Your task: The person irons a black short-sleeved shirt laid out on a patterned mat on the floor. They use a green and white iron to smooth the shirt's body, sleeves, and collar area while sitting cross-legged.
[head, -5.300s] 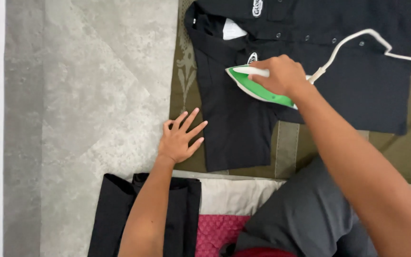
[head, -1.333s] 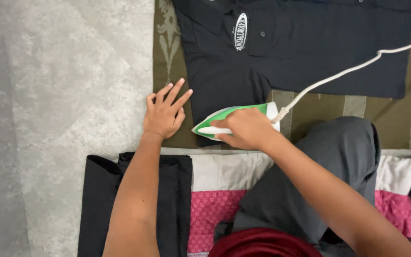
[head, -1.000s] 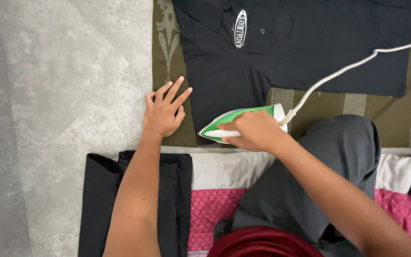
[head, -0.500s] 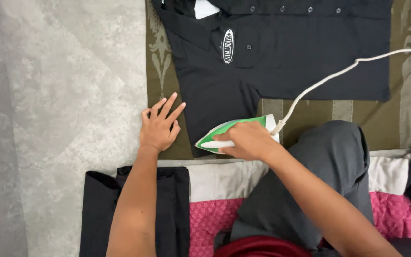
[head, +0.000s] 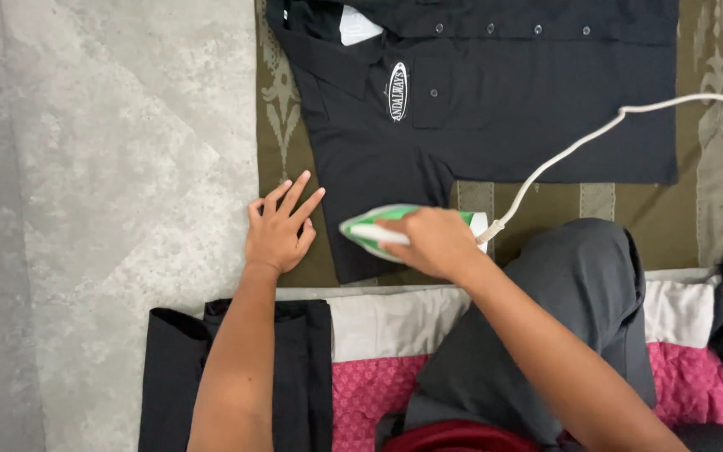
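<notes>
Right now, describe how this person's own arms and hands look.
Both arms are bare from the elbow down, with no sleeves showing. The left hand and right hand wear no gloves; no rings, watch or bracelets are visible. The fingers are bare.

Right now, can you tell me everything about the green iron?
The iron is green and white, plastic-looking, lying flat on the lower sleeve of the black shirt, its tip pointing left. The right hand grips its handle, hiding its middle. A white cord runs from its rear up to the right.
</notes>
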